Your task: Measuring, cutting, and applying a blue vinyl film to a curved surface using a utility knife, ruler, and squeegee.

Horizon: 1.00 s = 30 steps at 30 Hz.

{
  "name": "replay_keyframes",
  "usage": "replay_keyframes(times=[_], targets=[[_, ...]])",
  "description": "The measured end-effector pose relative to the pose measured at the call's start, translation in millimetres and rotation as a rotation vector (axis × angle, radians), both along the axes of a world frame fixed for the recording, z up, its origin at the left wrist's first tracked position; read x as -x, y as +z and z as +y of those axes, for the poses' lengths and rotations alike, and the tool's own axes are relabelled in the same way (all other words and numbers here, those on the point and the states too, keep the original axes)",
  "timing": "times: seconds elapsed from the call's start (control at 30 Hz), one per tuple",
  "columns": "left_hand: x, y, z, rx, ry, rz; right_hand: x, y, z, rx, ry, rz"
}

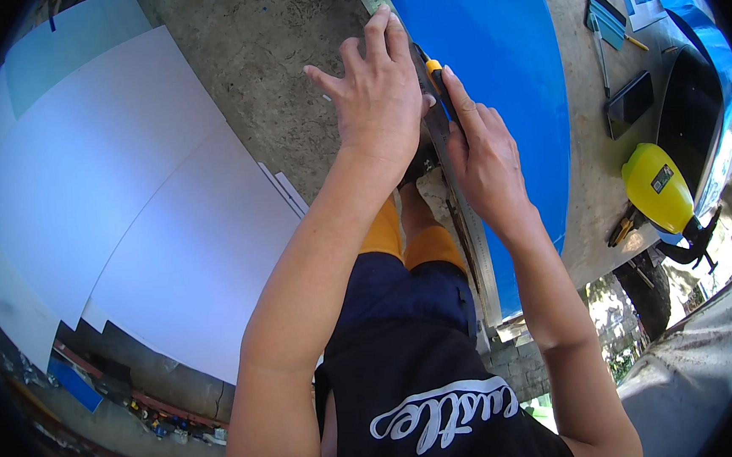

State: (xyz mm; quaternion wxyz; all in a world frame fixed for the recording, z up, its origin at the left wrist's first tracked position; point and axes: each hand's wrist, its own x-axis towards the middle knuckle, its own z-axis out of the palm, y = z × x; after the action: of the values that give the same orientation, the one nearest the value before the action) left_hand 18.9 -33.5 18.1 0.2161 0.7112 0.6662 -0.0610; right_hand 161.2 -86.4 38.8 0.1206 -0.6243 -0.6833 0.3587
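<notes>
A long metal ruler [478, 250] lies along the left edge of a glossy blue sheet [500, 75] on the table. My left hand [380, 100] rests on the upper part of the ruler, its fingers stretched and spread, the thumb pointing toward the sheet. Close on its right, my right hand [488, 156] grips a yellow and black utility knife [434, 71], with the index finger laid along the handle. The knife's front end points away from me beside the ruler's edge. Where the blade tip touches is too small to tell.
Right of the sheet are a phone [629, 104], a yellow spray bottle [658, 182], a yellow-handled tool [623, 226], and a dark tray [606, 16] with a pen beside it. Large white boards [125, 177] stand at left, above a cluttered shelf [167, 421].
</notes>
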Motion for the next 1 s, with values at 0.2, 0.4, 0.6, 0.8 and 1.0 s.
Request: replay_keyframes(times=[0.2, 0.4, 0.6, 0.8, 1.0], targets=[[0, -1, 0, 0.007, 0.009, -0.015, -6, 1, -15, 0.014, -0.003, -0.022], [0, -3, 0, -0.009, 0.006, -0.023, -13, 2, -31, 0.023, 0.003, 0.014], [0, -4, 0, -0.010, 0.008, -0.010, -20, 4, -45, 0.049, 0.000, 0.011], [0, -3, 1, 0.002, 0.008, -0.010, -26, 5, -58, 0.064, 0.004, 0.008], [1, -2, 1, -0.013, 0.005, -0.009, -32, 8, -72, 0.091, 0.000, 0.011]])
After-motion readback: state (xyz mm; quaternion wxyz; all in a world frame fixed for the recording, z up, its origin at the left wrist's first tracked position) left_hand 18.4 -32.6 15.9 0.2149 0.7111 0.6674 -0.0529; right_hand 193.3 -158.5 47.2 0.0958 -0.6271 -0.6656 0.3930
